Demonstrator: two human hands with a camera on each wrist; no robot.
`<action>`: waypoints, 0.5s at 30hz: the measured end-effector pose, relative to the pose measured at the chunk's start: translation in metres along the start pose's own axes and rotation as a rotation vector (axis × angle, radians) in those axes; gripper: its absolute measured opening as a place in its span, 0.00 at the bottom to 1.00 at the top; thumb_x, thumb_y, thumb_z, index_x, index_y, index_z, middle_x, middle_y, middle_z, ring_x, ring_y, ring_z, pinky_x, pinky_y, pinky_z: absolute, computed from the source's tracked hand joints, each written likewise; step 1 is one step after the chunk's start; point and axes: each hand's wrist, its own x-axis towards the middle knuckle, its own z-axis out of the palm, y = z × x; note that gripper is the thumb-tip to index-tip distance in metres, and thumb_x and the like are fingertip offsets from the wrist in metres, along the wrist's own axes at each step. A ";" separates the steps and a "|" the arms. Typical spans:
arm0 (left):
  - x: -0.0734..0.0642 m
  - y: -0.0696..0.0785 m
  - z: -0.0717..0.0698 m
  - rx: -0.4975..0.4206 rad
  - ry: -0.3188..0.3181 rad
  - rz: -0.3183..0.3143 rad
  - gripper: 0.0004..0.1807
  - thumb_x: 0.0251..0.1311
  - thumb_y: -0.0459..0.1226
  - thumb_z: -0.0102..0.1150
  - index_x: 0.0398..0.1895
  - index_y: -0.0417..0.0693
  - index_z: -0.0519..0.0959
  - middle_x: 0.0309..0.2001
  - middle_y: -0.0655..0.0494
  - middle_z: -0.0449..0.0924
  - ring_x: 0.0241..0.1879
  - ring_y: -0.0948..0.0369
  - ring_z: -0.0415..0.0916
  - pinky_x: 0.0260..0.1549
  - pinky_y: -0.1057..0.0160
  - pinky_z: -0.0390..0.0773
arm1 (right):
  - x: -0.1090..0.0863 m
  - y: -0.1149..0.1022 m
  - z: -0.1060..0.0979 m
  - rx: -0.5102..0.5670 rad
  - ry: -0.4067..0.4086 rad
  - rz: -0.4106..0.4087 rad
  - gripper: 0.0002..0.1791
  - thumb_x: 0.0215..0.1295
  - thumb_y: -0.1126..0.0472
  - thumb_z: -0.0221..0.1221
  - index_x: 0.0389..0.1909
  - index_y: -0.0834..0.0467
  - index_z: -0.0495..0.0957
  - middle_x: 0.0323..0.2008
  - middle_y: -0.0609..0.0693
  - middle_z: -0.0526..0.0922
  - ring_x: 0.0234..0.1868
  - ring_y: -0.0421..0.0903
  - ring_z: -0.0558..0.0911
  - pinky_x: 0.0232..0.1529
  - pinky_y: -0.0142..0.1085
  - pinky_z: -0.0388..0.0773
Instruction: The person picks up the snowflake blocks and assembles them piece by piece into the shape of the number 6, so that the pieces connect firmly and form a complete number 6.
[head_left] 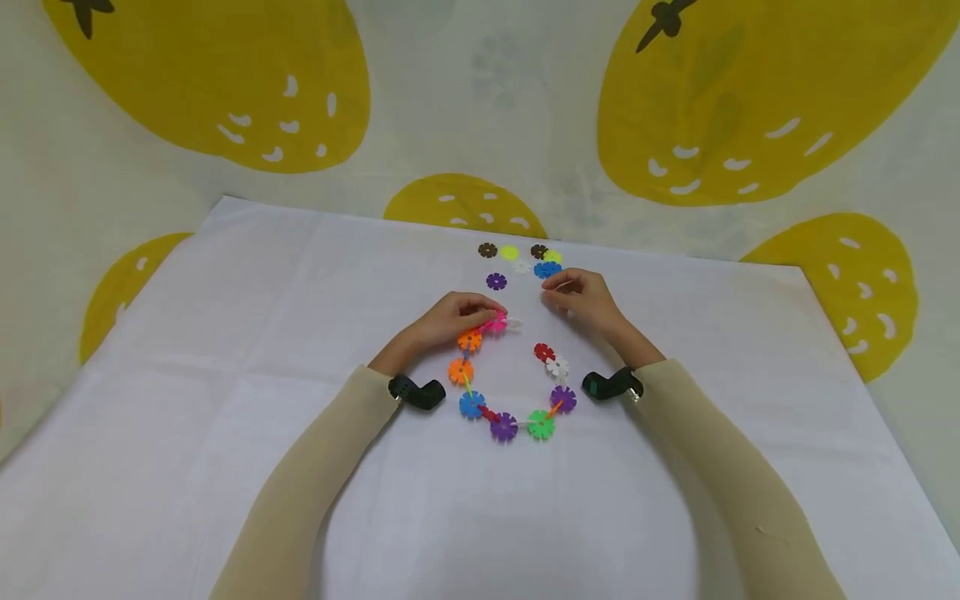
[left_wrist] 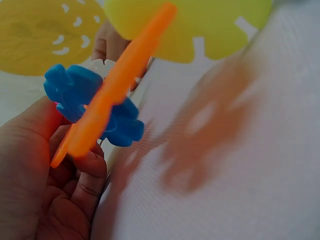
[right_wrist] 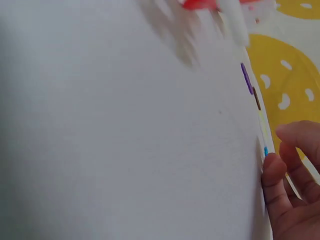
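Observation:
My left hand (head_left: 456, 318) pinches the pink end of a chain of interlocking snowflake discs between thumb and fingers. Beyond the pink disc (head_left: 498, 323), a white disc (head_left: 514, 325) sticks out at that end. From there the chain curves round through orange, blue, purple and a green disc (head_left: 541, 426) to a red disc (head_left: 543, 352) at its other end. Close up in the left wrist view, a blue disc (left_wrist: 122, 125) crosses an orange disc (left_wrist: 107, 100). My right hand (head_left: 587, 300) hovers beside loose blue discs (head_left: 548, 269), thumb and fingertips apart with nothing between them.
Near the table's back edge lie more loose discs: a purple disc (head_left: 497, 282), a brown disc (head_left: 487, 250), a yellow disc (head_left: 509, 252) and a few others. A white cloth (head_left: 225, 400) covers the table. Behind it hangs a fruit-patterned curtain (head_left: 480, 108).

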 end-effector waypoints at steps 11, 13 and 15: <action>0.000 0.001 0.002 0.002 0.016 -0.003 0.14 0.68 0.38 0.57 0.51 0.41 0.81 0.46 0.50 0.83 0.37 0.59 0.74 0.38 0.70 0.75 | 0.019 0.010 -0.004 0.117 0.148 0.070 0.19 0.65 0.62 0.63 0.55 0.65 0.78 0.39 0.51 0.72 0.18 0.35 0.68 0.20 0.25 0.68; 0.000 0.001 0.002 0.000 0.022 -0.005 0.14 0.68 0.38 0.57 0.51 0.41 0.81 0.46 0.50 0.83 0.38 0.59 0.75 0.39 0.70 0.76 | 0.023 0.011 -0.004 0.111 0.151 0.082 0.21 0.66 0.62 0.62 0.58 0.63 0.77 0.40 0.51 0.71 0.17 0.35 0.68 0.20 0.25 0.67; 0.000 0.000 0.002 -0.003 0.029 -0.002 0.14 0.68 0.38 0.57 0.51 0.41 0.81 0.46 0.50 0.83 0.38 0.59 0.75 0.40 0.69 0.76 | 0.027 0.012 -0.004 0.098 0.157 0.107 0.22 0.66 0.61 0.63 0.60 0.61 0.76 0.40 0.51 0.70 0.17 0.36 0.68 0.20 0.25 0.67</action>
